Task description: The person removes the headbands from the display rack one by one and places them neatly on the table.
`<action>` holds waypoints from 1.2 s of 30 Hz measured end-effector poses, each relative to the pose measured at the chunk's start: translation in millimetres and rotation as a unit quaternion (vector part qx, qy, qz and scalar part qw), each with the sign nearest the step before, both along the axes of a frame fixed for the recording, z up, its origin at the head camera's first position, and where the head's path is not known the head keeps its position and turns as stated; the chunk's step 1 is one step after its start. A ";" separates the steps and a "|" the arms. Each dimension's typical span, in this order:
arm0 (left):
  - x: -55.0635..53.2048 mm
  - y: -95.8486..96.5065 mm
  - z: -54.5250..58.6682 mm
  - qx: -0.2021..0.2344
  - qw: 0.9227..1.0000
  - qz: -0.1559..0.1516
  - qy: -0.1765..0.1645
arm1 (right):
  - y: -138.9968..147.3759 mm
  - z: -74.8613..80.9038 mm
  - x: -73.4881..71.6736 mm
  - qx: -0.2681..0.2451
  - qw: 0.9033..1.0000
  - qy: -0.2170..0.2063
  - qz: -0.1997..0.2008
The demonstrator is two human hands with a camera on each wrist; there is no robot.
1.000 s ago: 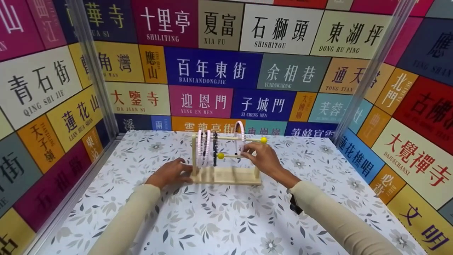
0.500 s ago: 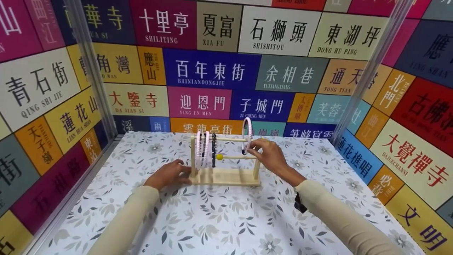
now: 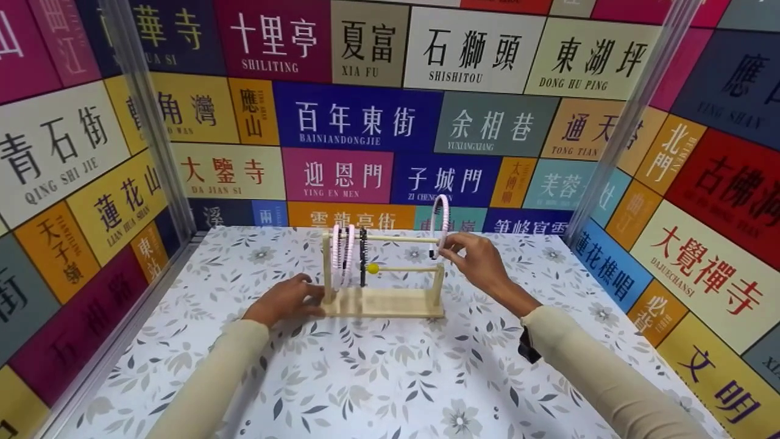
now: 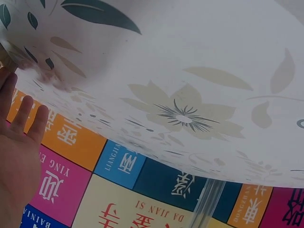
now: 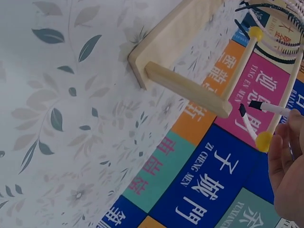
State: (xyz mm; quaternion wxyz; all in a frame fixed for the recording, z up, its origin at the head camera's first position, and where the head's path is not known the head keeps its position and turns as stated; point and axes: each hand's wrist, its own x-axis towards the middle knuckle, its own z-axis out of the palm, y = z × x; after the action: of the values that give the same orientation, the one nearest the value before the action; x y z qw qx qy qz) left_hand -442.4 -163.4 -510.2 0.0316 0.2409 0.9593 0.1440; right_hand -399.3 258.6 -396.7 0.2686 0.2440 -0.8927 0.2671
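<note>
A wooden rack (image 3: pixel 390 303) with two horizontal rods stands on the table. My right hand (image 3: pixel 478 259) pinches a pale pink headband (image 3: pixel 445 213) low on its band, at the right end of the upper rod. In the right wrist view, the headband's dark tips (image 5: pixel 255 104) show close to that rod's yellow end ball (image 5: pixel 264 141). My left hand (image 3: pixel 286 302) holds the rack's left end at the base, its outer fingers (image 4: pixel 23 114) extended in the left wrist view. Pink headbands (image 3: pixel 349 253) and a black headband (image 3: pixel 363 259) hang toward the left post.
A yellow ball (image 3: pixel 372 268) caps the left end of the lower rod, which joins the right post (image 3: pixel 438 283). The table (image 3: pixel 365 378) has a leaf-patterned cover. Panels of printed signs (image 3: pixel 359 116) stand behind and at both sides.
My right hand has moved the pink headband rightward and up along the upper rod to its end. The left hand stays at the rack's left end, and the other headbands still hang there.
</note>
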 end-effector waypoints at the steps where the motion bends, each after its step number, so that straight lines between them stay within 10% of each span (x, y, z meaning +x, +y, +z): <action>1: -0.2 -0.4 -0.4 -0.001 1.000 -0.002 0.002 | 2.5 -0.1 -0.1 0.002 1.000 -0.001 -0.004; 36: 1.9 1.2 4.0 -0.009 1.000 -0.013 0.011 | 61.5 -68.8 -11.1 -0.009 0.998 -0.054 -0.011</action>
State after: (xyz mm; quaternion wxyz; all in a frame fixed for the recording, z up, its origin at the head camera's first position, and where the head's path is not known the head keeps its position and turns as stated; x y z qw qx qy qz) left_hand -440.5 -162.2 -506.2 0.0248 0.2542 0.9578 0.1322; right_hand -410.4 320.1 -465.5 0.2248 0.2164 -0.9062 0.2854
